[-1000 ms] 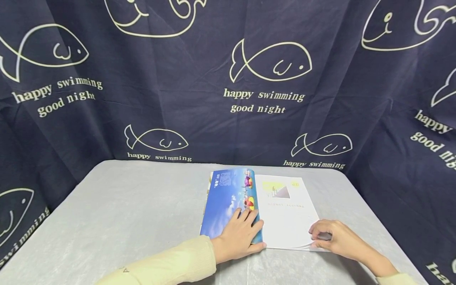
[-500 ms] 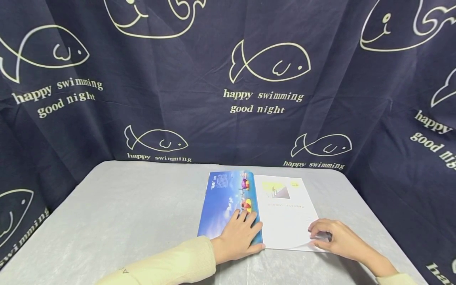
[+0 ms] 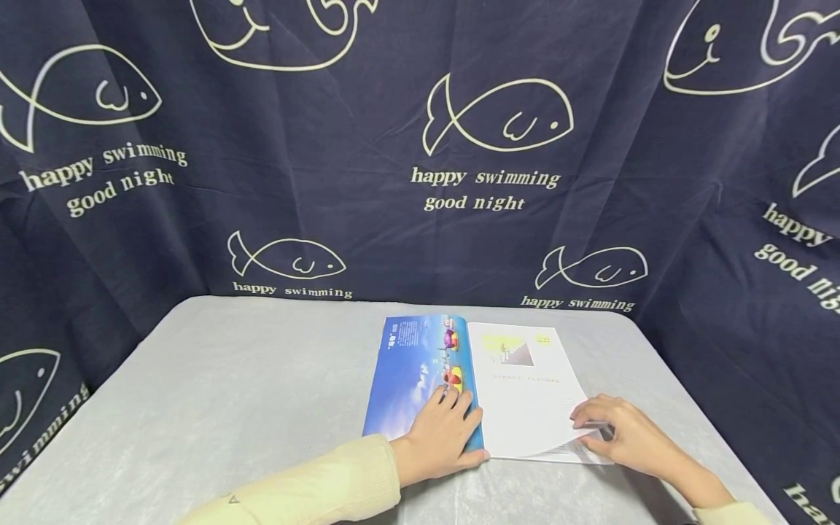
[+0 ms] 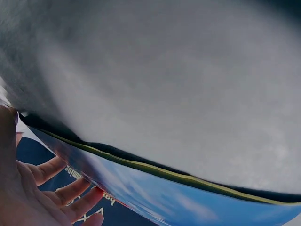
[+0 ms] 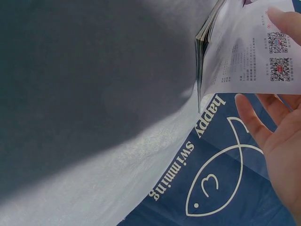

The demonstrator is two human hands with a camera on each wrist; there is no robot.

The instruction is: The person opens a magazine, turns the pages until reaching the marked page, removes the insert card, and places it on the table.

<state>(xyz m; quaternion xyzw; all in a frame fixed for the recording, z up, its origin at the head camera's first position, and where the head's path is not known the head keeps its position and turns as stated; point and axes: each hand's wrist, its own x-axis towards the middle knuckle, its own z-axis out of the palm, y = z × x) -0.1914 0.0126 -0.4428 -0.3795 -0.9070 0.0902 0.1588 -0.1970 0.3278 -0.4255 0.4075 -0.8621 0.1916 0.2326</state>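
An open book (image 3: 518, 419) lies on the table in the head view, its left page (image 3: 400, 386) blue with cartoon figures. Its right page (image 3: 525, 405) is white, with a small picture near the top. My left hand (image 3: 441, 434) rests on the blue page beside the spine, fingers extended. At the lower right corner, my right hand (image 3: 633, 437) pinches the white page and holds that corner raised. In the right wrist view, the thumb (image 5: 284, 21) lies against a page side (image 5: 240, 61) printed with QR codes. The left wrist view shows the blue page (image 4: 188, 202) edge-on.
A grey cloth-covered table (image 3: 249, 394) extends around the book. Behind it and at both sides hangs a dark blue curtain (image 3: 380, 197) with white fish outlines and lettering.
The lower right corner of the white page has risen, and print beneath it now shows. My right hand moved slightly with it. My left hand has stayed on the blue page.
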